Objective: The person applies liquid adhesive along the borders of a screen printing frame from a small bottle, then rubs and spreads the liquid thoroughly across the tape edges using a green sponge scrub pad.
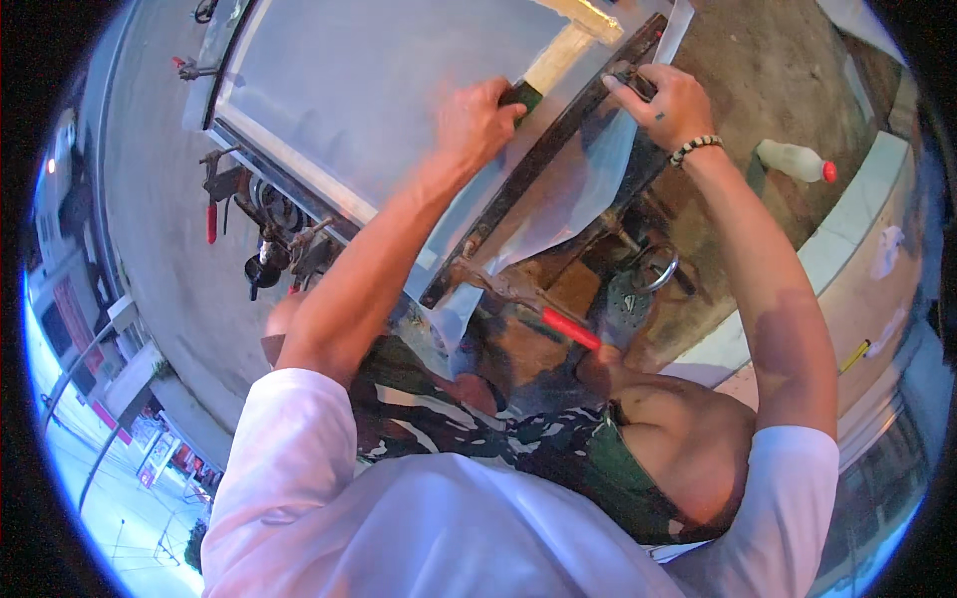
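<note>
A large panel with a smooth grey-blue face (pixel 349 80) and a pale border lies in front of me, tilted in the picture. My left hand (pixel 471 125), slightly blurred, is closed on a small dark green pad (pixel 520 97), which rests on the border's right side. Past the pad, that border strip (pixel 556 60) looks yellowish and shiny. Along the panel's right edge runs a dark metal bar (pixel 543 164), with clear plastic sheet (pixel 583 189) hanging below. My right hand (pixel 670 105) is closed around a dark metal piece (pixel 635 82) at the bar; its exact shape is partly hidden.
Clamps with red handles grip the panel's edges, one red handle (pixel 571 327) near my legs and another (pixel 211 223) at left. A white bottle with a red cap (pixel 797 161) lies at right, beside a pale ledge (pixel 865 199). My sandalled foot (pixel 626 307) is below the bar.
</note>
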A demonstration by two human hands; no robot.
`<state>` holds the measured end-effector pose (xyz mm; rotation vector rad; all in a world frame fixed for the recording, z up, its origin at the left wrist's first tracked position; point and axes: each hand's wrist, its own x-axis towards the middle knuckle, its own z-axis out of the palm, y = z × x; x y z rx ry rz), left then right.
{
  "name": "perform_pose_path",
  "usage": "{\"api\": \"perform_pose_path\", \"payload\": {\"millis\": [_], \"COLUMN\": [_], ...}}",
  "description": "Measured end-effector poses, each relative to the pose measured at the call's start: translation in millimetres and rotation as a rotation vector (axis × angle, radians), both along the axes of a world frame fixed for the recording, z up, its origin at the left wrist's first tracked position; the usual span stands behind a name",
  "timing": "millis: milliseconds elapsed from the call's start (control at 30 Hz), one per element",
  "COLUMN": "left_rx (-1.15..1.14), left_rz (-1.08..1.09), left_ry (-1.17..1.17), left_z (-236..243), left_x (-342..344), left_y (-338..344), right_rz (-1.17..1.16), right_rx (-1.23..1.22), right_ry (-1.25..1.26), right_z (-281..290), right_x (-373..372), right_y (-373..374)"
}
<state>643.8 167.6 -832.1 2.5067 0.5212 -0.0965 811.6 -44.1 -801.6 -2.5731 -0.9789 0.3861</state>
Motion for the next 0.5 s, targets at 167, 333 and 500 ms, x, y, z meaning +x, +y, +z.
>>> {"api": "perform_pose_path", "payload": {"millis": [167,333,500], "left_rx": [-0.079,-0.058,0.011], "left_rz": [0.141,0.263,0.123], "left_ry": [-0.104,-0.102,-0.142], "left_z": [-9,-10,-11], "left_x": [-29,-45,-40], "left_y": [8,1,-1], "right_rz": [-0.006,-0.017,-0.007], "right_rx": [-0.082,0.024,-0.045], "right_ry": [0.043,-0.034,0.002], "right_z": [9,-5,2], "right_x": [-2,-1,0], "right_y": [5,0,3]}}
